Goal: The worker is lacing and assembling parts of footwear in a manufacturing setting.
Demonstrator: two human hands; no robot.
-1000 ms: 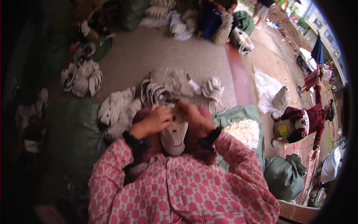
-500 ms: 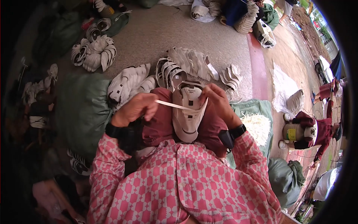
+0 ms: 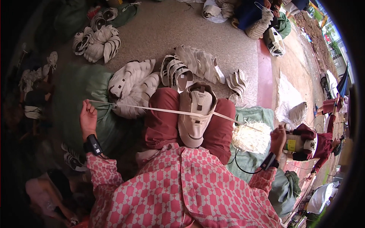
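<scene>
From where I stand, the grey floor takes up most of the view, with a big green sack slumped at the seated person's left. The person wears a pink patterned shirt and dark red trousers. Off to the right is a co-worker in dark red. Nearer, a green cloth lies beside the right knee, with a heap of cream laces on it.

Pale shoe uppers are nested in rows on the floor: one row against the sack, another beyond the knees, a shorter one to its right.

The single shoe upper being worked on rests in the lap between the thighs, toe toward the wearer's body. Both hands are spread wide, well apart from it. The left hand has its grip pinched closed on one end of a flat white lace. The right hand is curled closed at the other end, though the lace's last stretch is hard to follow against the pale heap. The lace runs taut across the upper's front opening. Each wrist carries a black band.
</scene>
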